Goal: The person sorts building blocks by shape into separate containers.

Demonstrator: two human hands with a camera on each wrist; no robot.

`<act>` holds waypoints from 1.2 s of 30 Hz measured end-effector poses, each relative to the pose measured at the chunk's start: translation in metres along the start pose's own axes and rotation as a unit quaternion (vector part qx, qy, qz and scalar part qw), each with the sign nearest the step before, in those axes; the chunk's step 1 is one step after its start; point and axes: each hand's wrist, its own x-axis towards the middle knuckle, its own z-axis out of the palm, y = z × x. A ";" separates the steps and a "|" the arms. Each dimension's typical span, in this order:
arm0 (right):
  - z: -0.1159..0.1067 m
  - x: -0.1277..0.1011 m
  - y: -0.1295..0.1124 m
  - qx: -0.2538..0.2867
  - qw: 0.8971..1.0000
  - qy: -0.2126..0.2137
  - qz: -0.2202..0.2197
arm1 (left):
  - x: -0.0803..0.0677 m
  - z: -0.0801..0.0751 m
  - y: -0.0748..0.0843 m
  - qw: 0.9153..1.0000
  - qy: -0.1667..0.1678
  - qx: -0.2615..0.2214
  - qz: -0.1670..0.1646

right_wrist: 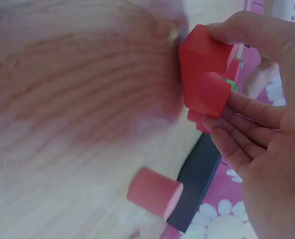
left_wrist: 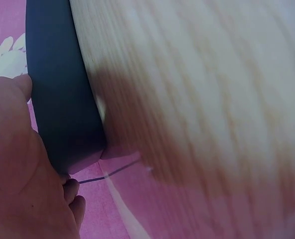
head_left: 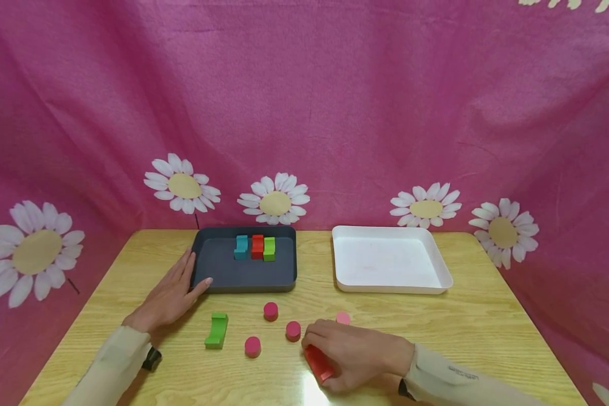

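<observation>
- Three bridge blocks (head_left: 255,247) already stand in the dark tray (head_left: 243,277).
- The right hand (head_left: 352,352) grips a red block (head_left: 318,363); the left hand (head_left: 170,296) rests flat against the tray.
- A green block (head_left: 216,330) and four pink cylinders (head_left: 271,311) remain on the surface (head_left: 487,332); the white tray (head_left: 391,265) holds nothing.

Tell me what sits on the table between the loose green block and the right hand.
In the head view, two pink cylinders stand between the green block and the right hand, which grips a red block.

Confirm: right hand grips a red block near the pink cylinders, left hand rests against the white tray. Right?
Not quite. The left hand rests against the dark tray, not the white tray, as the head view shows. The right hand does grip the red block near the pink cylinders.
</observation>
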 end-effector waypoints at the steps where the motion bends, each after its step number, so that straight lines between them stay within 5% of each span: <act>1: -0.001 -0.001 0.001 -0.001 1.000 0.005 -0.001 | 0.000 0.000 0.000 1.000 0.000 -0.001 0.000; 16: -0.031 0.004 0.012 0.008 1.000 0.020 -0.012 | 0.001 0.000 0.000 1.000 0.001 0.005 -0.002; 36: -0.089 0.041 0.018 0.022 0.997 0.062 0.036 | 0.000 -0.001 0.001 1.000 -0.002 -0.004 -0.002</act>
